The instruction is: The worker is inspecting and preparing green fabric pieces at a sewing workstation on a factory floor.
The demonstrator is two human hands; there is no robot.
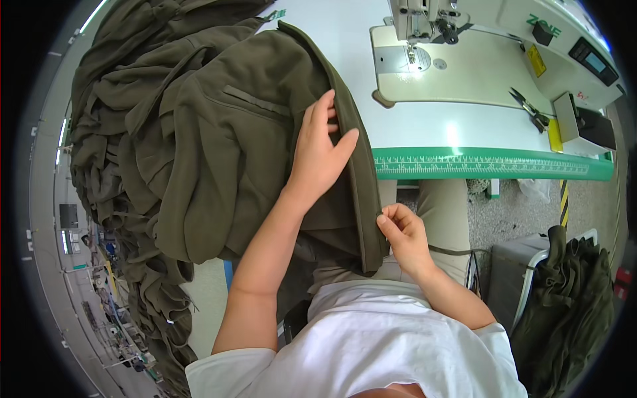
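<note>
Garment (245, 159), olive, left of centre in the frame, its edge strip (361, 179) pinched in the right hand (406, 242), left hand (322, 149) resting above with thumb and fingers apart; uneven pulling could pucker the strip.

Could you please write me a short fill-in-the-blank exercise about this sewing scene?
1. The right hand pinches the garment by its edge between the fingers and the ____, while the left hand rests farther up.
2. The ruler along the front of the white table is ____.
3. The scissors lie to the ____ of the needle.

Missing words: thumb; green; right.
</note>
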